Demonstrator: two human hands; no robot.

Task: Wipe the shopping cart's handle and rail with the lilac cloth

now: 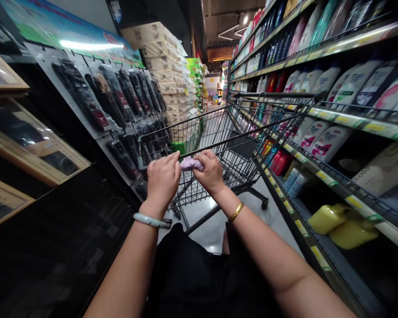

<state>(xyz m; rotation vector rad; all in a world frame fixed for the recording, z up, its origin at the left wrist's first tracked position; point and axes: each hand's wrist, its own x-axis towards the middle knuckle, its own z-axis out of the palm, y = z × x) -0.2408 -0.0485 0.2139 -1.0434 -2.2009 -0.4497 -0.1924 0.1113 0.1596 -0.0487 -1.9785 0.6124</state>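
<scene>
A black wire shopping cart (199,128) stands right in front of me, turned at an angle in the aisle. My left hand (163,176) rests at the cart's near rim, fingers pressed together and pointing forward; what lies under its palm is hidden. A crumpled light purple cloth (192,163) sits between the two hands. My right hand (210,171) is closed round the cloth's right end at the same rim. No goods show in the part of the basket in view.
Shelves of bottles (321,141) line the right side. On the left are hanging packaged goods (119,97) and framed boxes (36,141). Stacked paper packs (162,75) stand ahead on the left. The floor (205,221) shows beneath the cart.
</scene>
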